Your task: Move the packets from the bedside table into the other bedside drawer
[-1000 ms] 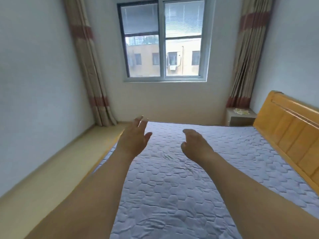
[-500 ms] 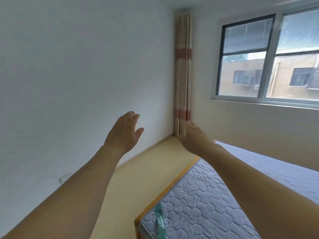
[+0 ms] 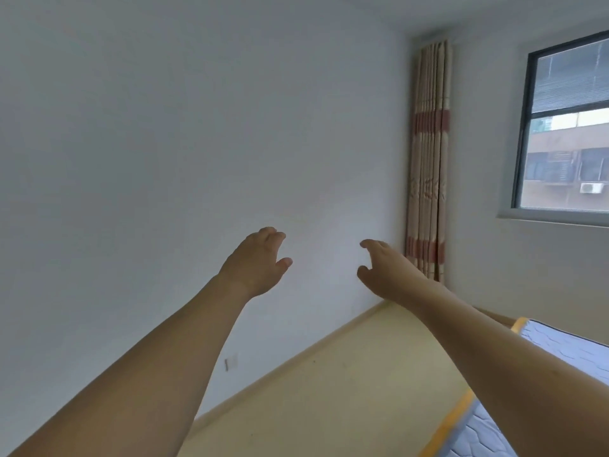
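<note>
Blank wall (image 3: 164, 159) ahead; left hand (image 3: 255, 263), right hand (image 3: 385, 272) outstretched, loosely curled, empty.

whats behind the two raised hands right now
Behind the left hand and right hand is a bare white wall, with the striped curtain beside the right one. Only the wall patches they cover are hidden.

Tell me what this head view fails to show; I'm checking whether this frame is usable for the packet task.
- Packets, both bedside tables, drawer: outside the frame.
- Bed: only a mattress corner shows; the right arm and the frame edges cut off the rest.
- Window: cut by the right edge.
- Left hand and right hand: palms face away; both hold nothing.
</note>
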{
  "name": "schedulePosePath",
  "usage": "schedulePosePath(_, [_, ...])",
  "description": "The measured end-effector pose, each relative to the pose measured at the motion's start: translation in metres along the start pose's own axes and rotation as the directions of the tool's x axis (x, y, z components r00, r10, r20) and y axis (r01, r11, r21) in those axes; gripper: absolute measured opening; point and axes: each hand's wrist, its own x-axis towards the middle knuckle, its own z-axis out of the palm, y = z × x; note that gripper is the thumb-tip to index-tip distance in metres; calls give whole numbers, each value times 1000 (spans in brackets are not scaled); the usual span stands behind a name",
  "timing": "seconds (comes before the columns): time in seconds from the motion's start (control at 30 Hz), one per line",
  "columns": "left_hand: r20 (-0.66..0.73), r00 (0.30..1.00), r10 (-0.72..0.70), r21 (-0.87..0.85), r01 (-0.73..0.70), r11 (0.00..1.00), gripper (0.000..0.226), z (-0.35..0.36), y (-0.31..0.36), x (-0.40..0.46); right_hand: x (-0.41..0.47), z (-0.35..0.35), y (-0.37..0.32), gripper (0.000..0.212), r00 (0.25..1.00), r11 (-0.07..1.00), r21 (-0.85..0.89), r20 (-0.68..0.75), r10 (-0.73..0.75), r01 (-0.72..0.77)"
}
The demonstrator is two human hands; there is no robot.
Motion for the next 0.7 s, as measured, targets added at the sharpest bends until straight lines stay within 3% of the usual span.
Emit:
schedulePosePath(0.23, [-72, 997, -7, 93, 13, 996, 58, -24, -111, 113, 148, 60, -63, 57, 1000, 999, 25, -4, -29, 29])
schedulePosePath(0.53, [32, 987, 157, 328, -159, 931, 60, 32, -264, 258, 327, 165, -119, 58, 999, 999, 33, 20, -38, 37])
schedulePosePath(0.7, [37, 985, 166, 267, -170, 949, 60, 57, -339, 360, 440, 203, -142, 58, 999, 998, 57, -41, 8, -5])
